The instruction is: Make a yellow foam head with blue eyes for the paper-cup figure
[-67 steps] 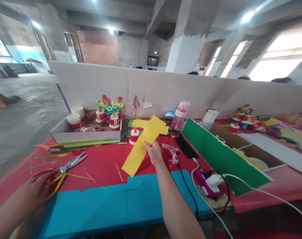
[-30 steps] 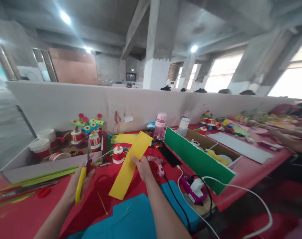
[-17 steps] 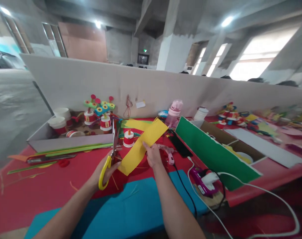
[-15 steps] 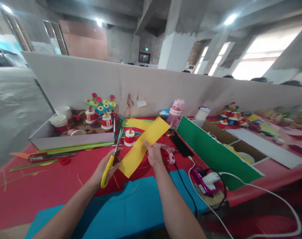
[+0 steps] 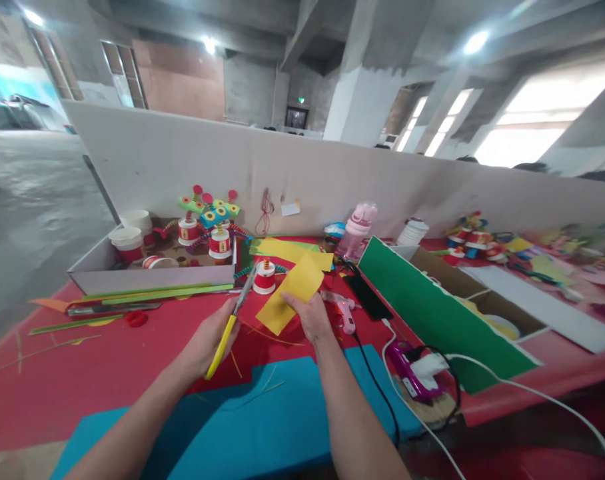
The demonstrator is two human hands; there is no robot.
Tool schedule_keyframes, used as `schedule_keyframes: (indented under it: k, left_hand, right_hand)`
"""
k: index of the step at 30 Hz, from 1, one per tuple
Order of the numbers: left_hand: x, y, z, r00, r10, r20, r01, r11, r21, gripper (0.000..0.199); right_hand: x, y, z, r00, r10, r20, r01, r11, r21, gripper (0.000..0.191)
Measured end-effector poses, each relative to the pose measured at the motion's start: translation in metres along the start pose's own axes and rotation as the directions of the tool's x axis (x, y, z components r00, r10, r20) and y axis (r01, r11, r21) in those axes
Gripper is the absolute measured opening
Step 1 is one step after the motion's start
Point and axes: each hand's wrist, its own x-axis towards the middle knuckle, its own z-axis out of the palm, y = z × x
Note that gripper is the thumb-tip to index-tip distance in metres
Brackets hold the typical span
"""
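Observation:
My left hand (image 5: 213, 340) is closed on yellow-handled scissors (image 5: 222, 347), whose blades point up and away from me. My right hand (image 5: 311, 316) pinches a yellow paper piece (image 5: 298, 283) by its lower right edge, clear of the scissor blades. Behind it, another yellow strip (image 5: 282, 250) lies on green paper. A small red and white cup figure (image 5: 264, 277) stands between the blades and the held paper. To the right of my right hand lies a pink glue gun (image 5: 347, 316).
At the left stands an open box (image 5: 157, 279) with paper cups and decorated figures. A phone (image 5: 367, 297), a purple power strip (image 5: 415, 380), cables and a green-sided box (image 5: 442, 313) are at right. Blue sheets (image 5: 242, 427) lie in front.
The held yellow paper now looks shorter and has moved away from the scissors; a separate yellow strip now shows behind it. The scissors have turned edge-on. The view has shifted slightly left.

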Motion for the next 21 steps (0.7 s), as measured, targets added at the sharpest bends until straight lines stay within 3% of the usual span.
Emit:
schedule_keyframes:
  k: [2, 6, 11, 17, 21]
  left_hand:
    - [-0.001, -0.001, -0.007, 0.997, 0.036, 0.062, -0.047, 0.979, 0.199, 0.047]
    - [-0.001, -0.002, -0.014, 0.975, -0.089, 0.202, -0.044, 0.817, 0.575, 0.051]
    - [-0.001, 0.004, -0.012, 0.954, -0.125, 0.272, -0.098, 0.729, 0.678, 0.049]
    - [0.0, 0.012, -0.007, 0.951, -0.165, 0.262, -0.083, 0.679, 0.729, 0.043]
    - [-0.001, 0.014, -0.004, 0.948, -0.162, 0.274, -0.102, 0.66, 0.745, 0.043]
  right_hand:
    - [0.006, 0.0, -0.009, 0.992, -0.054, -0.112, 0.055, 0.998, 0.005, 0.044]
    - [0.011, -0.001, -0.02, 0.972, -0.073, -0.222, 0.078, 0.997, 0.014, 0.035]
    - [0.008, -0.005, -0.013, 0.973, -0.111, -0.201, 0.113, 0.994, 0.0, 0.043]
    - [0.002, -0.004, -0.001, 0.985, -0.131, -0.111, 0.132, 0.991, 0.002, 0.055]
    - [0.0, -0.003, 0.003, 0.986, -0.126, -0.11, 0.123, 0.992, -0.032, 0.055]
